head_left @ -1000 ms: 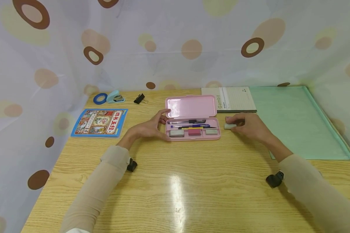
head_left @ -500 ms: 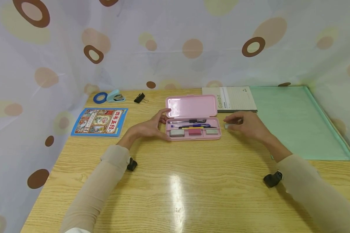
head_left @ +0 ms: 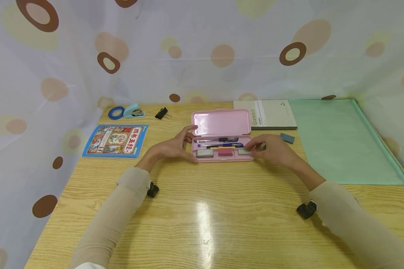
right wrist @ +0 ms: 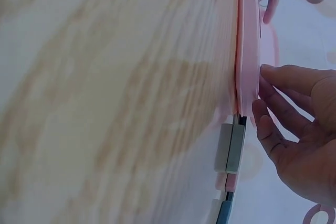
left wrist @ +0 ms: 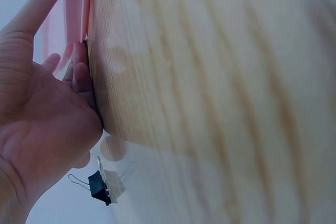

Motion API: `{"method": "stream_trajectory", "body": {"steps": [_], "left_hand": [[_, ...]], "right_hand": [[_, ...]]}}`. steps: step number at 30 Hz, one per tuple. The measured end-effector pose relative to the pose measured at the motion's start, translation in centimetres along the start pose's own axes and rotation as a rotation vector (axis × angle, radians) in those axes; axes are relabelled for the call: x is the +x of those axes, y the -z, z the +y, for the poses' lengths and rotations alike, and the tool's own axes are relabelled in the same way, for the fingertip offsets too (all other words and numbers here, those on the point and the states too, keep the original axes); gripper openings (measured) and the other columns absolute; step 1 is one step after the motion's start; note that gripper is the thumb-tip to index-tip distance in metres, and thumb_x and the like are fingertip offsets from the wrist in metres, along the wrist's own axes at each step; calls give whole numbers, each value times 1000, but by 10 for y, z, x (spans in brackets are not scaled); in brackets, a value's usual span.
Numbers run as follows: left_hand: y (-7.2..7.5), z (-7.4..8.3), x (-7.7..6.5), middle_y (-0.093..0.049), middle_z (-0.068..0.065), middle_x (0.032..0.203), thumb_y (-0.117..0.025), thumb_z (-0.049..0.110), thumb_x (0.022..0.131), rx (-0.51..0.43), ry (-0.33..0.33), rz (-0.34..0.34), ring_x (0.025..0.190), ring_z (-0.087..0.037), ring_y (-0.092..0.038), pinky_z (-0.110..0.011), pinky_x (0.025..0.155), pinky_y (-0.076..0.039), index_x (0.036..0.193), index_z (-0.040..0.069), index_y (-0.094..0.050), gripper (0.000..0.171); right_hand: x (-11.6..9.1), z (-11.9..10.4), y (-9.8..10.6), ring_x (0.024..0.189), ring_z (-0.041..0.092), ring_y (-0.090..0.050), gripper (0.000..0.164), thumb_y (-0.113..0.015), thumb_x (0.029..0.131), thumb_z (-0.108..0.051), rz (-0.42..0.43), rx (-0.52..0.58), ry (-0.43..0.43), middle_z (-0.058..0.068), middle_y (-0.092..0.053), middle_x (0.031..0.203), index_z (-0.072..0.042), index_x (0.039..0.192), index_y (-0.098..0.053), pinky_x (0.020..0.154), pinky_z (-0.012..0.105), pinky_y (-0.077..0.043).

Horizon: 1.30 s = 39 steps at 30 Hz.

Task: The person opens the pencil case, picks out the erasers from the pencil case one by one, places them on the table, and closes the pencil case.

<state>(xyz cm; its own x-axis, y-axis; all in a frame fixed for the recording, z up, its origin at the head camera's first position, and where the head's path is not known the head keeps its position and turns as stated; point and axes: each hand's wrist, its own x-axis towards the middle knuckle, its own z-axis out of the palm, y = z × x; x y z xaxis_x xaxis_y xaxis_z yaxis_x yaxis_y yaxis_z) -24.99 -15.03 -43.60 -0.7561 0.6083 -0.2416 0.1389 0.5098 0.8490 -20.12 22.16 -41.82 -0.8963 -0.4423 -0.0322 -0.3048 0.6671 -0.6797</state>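
Note:
A pink pencil case (head_left: pixel 220 160) lies open on the wooden table, its lid tipped back. Pens (head_left: pixel 220 145) fill its long compartment. The front row holds a white eraser (head_left: pixel 204 153), a dark pink eraser (head_left: pixel 225 152) and a pale green eraser (head_left: pixel 244 152). My left hand (head_left: pixel 171 148) grips the case's left end, thumb at the front corner and fingers toward the lid. Over the right end is my right hand (head_left: pixel 271 149), its fingertips right at the pale green eraser. Nothing shows between its spread fingers (right wrist: pixel 278 77) in the right wrist view.
A blue eraser (head_left: pixel 287 138) lies right of the right hand; another pale eraser (right wrist: pixel 236 148) stands beside the case. Behind are a notebook (head_left: pixel 272 115) and a green mesh bag (head_left: pixel 343 142). Left lie a booklet (head_left: pixel 115 140), tape (head_left: pixel 116 113), a stapler (head_left: pixel 133 111) and a binder clip (head_left: pixel 161 113).
My right hand has let go of a pale eraser beside the case and moved left over the case's right end, uncovering the blue eraser. The left hand has stayed in place.

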Motion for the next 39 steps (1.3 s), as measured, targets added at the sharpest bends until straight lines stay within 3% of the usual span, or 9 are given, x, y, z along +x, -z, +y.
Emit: {"method": "stream_trajectory", "body": {"steps": [7,17,25,31,39], "left_hand": [[0,-2,1,-38,-7,147,-92,23,81,0,2,3,134,-24,-38,-44,119,-30,165,31,-9,119],[0,-1,2,-39,-8,145,-92,24,80,-7,9,6,134,-24,-38,-44,119,-30,165,31,-10,118],[0,0,2,-39,-7,146,-92,24,81,-6,9,6,134,-24,-38,-44,119,-30,165,31,-11,117],[-1,-1,2,-38,-8,147,-92,24,80,-5,12,1,135,-25,-37,-45,120,-30,165,31,-11,117],[0,-1,2,-38,-9,146,-92,23,80,-12,11,0,135,-25,-37,-45,119,-31,165,31,-11,118]], "right_hand": [[-3,-2,2,102,23,-61,20,-78,92,-5,-24,0,54,3,-77,110,-11,111,-81,84,38,-51],[-4,-5,3,93,22,-56,18,-76,94,-5,-29,-43,7,3,-70,98,-10,110,-81,80,36,-49],[-1,-5,3,96,21,-59,17,-74,96,-6,-50,-57,9,0,-77,102,-11,111,-81,86,40,-47],[1,-7,0,88,19,-57,16,-77,94,-8,-53,-95,33,1,-79,102,-10,110,-81,83,38,-41],[5,-11,-1,87,17,-62,13,-76,94,-4,-51,-104,66,0,-76,98,-11,105,-81,78,35,-51]]}}
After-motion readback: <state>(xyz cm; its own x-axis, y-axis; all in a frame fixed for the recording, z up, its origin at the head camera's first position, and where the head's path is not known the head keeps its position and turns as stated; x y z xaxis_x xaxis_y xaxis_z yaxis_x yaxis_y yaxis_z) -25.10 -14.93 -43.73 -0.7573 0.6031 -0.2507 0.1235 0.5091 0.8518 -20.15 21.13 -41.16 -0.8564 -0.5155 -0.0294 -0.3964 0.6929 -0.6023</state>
